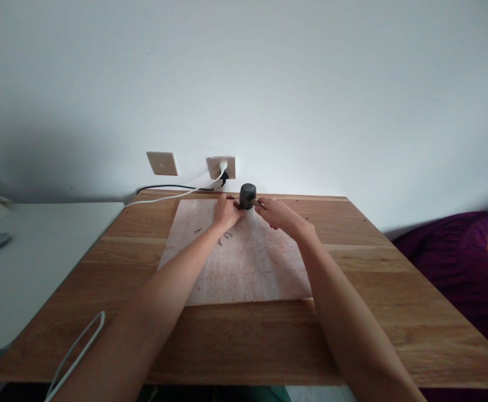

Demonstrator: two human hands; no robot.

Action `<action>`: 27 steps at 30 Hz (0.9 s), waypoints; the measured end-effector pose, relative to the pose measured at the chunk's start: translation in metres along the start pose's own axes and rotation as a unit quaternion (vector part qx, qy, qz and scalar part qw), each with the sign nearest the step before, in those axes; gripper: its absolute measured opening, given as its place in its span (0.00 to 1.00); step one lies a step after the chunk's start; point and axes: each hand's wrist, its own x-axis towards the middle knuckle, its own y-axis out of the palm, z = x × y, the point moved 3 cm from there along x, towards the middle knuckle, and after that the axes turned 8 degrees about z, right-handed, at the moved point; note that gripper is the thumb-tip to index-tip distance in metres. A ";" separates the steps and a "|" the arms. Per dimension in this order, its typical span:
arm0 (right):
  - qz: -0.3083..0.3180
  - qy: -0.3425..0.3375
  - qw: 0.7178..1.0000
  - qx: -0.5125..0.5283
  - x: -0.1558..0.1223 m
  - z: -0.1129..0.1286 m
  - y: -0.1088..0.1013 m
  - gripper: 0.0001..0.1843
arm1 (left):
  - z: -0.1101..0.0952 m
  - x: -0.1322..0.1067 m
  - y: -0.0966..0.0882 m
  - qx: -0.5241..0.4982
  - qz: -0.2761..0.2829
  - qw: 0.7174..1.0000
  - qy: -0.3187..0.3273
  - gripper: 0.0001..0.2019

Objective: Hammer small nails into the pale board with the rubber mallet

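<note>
- Right hand (pixel 273 212): closed round the handle of a mallet (pixel 248 195), dark head out past the fingertips on the left-hand side.
- Mallet: sits between the two hands, head just beside the left fingers, over the far part of the board (pixel 248 273). Can't tell if its face touches anything.
- Left hand (pixel 226 213): down at the board's far part, fingers bent by the mallet head. Can't tell if they pinch something; too small and partly hidden.
- Board: pale, flat, under both hands, reaching toward the person between the forearms.
- Small metal pieces (pixel 220 242): a few loose on the board, nearer the person than the left hand, one group below it, more off to its left. Exact type too small to tell.
- Wooden table (pixel 382 273): carries the board, extends past both hands.
- Wall socket (pixel 232 167): beyond the left hand; white plug (pixel 223 166) and black plug (pixel 224 177) in it.
- White cable (pixel 172 197): runs left from the white plug, beyond the left hand.
- Purple fabric (pixel 445 251): well right of the right hand, beside the table.
</note>
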 end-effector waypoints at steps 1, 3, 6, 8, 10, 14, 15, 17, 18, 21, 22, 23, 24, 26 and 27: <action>0.001 0.002 1.000 -0.001 0.000 0.000 0.000 0.16 | 0.000 0.001 0.001 0.001 0.001 1.000 -0.002 0.05; 0.005 0.006 1.000 0.000 0.001 -0.001 0.001 0.17 | 0.001 0.004 0.002 0.003 0.009 1.000 -0.012 0.06; 0.007 0.007 1.000 0.003 0.003 -0.002 0.004 0.18 | 0.005 0.010 0.000 -0.001 0.036 0.999 -0.007 0.06; 0.004 0.003 1.000 0.000 0.006 -0.004 0.006 0.18 | 0.011 0.013 -0.006 -0.012 0.057 0.998 0.032 0.05; 0.006 0.000 1.000 -0.007 0.007 -0.005 0.007 0.18 | 0.018 0.012 -0.017 -0.019 0.076 0.993 0.090 0.06; 0.001 -0.001 1.000 -0.015 0.006 -0.004 0.007 0.18 | 0.037 -0.002 -0.047 -0.005 0.126 0.974 0.187 0.11; -0.002 -0.002 1.000 -0.013 0.005 -0.003 0.007 0.18 | 0.042 -0.007 -0.054 0.001 0.137 0.970 0.200 0.12; -0.012 -0.001 1.000 -0.006 0.003 -0.003 0.008 0.17 | 0.051 -0.016 -0.066 0.009 0.154 0.964 0.218 0.15; -0.019 -0.002 1.000 -0.002 0.002 -0.003 0.010 0.16 | 0.056 -0.019 -0.071 0.010 0.162 0.961 0.223 0.16; -0.054 -0.017 0.998 0.000 0.002 -0.008 0.020 0.16 | 0.069 -0.027 -0.077 -0.005 0.174 0.959 0.224 0.21; -0.070 -0.025 0.997 -0.002 0.002 -0.010 0.024 0.16 | 0.073 -0.028 -0.077 -0.016 0.173 0.960 0.220 0.23; -0.087 -0.034 0.996 -0.002 0.002 -0.013 0.027 0.16 | 0.077 -0.028 -0.076 -0.032 0.169 0.961 0.214 0.24; -0.106 -0.042 0.993 0.001 0.001 -0.015 0.030 0.16 | 0.080 -0.028 -0.075 -0.050 0.163 0.963 0.208 0.24; -0.138 -0.057 0.988 0.024 -0.004 -0.018 0.032 0.19 | 0.084 -0.029 -0.072 -0.086 0.151 0.965 0.194 0.25; -0.151 -0.061 0.986 0.040 -0.008 -0.018 0.031 0.21 | 0.085 -0.029 -0.071 -0.100 0.148 0.966 0.187 0.26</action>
